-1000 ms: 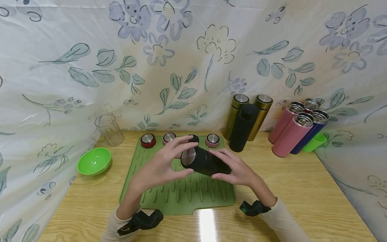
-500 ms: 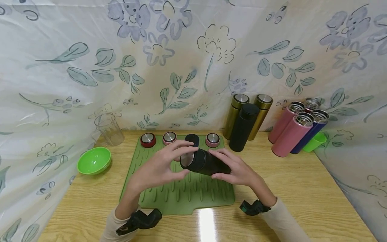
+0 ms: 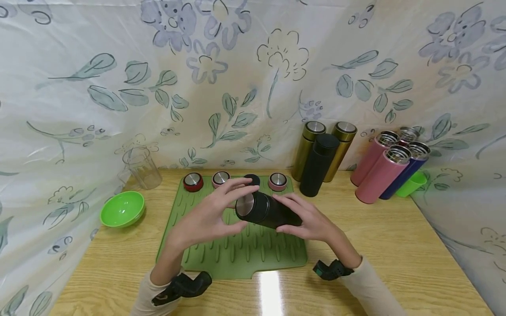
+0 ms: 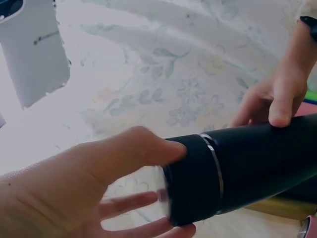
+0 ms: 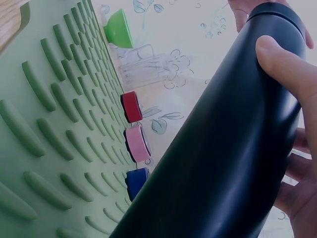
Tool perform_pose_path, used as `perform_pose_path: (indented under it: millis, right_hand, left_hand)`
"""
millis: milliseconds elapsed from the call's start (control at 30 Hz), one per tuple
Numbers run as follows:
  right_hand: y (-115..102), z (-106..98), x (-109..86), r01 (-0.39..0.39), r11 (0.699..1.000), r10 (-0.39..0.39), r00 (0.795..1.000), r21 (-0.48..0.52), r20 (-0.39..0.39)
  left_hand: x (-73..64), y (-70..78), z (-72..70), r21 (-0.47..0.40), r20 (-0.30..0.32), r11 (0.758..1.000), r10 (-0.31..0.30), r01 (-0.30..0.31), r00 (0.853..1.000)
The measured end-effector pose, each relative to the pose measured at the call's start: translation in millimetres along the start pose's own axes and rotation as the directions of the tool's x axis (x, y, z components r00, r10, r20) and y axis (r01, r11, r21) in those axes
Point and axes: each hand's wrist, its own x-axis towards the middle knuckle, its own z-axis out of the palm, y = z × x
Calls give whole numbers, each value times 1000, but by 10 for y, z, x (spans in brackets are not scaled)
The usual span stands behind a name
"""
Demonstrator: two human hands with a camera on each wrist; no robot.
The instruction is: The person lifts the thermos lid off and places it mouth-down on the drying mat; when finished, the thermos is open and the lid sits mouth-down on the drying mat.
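Note:
A black vacuum flask (image 3: pixel 280 213) is held tilted above a green ridged mat (image 3: pixel 237 259), its steel-topped black lid (image 3: pixel 258 207) pointing left. My right hand (image 3: pixel 310 219) grips the flask's body, thumb on the near side and fingers on the far side. My left hand (image 3: pixel 207 215) holds the lid between thumb and fingertips. In the left wrist view the thumb lies on the lid (image 4: pixel 195 181), and a thin silver ring shows where lid meets body. The right wrist view has the flask body (image 5: pixel 223 124) close up, the right thumb pressed along it.
Along the mat's back edge lie a red lid (image 3: pixel 193 181), pink lids and a blue lid (image 5: pixel 136 182). Gold flasks (image 3: pixel 303 149) and a black flask (image 3: pixel 318 169) stand behind. Lidless pink flasks (image 3: pixel 381 180) are at right, a green bowl (image 3: pixel 122 210) and clear jug (image 3: pixel 143 169) at left.
The left fingers have shifted slightly over the lid, and the left thumb has moved a little to the left. The flask and right hand stay nearly in place.

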Motion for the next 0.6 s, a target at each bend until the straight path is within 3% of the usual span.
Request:
perform_pose_path:
  millis: [167,400,600]
  right_hand:
    - [7,-1,-3,0,1000,0,1000,-5,2]
    - [1,4,3,-3,1000,3,1000,-14,8]
    - [12,5,3,-15,999,16,1000,-32,18]
  left_hand:
    - [2,0,-6,45,-9,999,28,-28,1000]
    - [15,-2,14,58,-75,998,-7,12,997]
    - [24,-14,29,65,-90,997,-25,31,996]
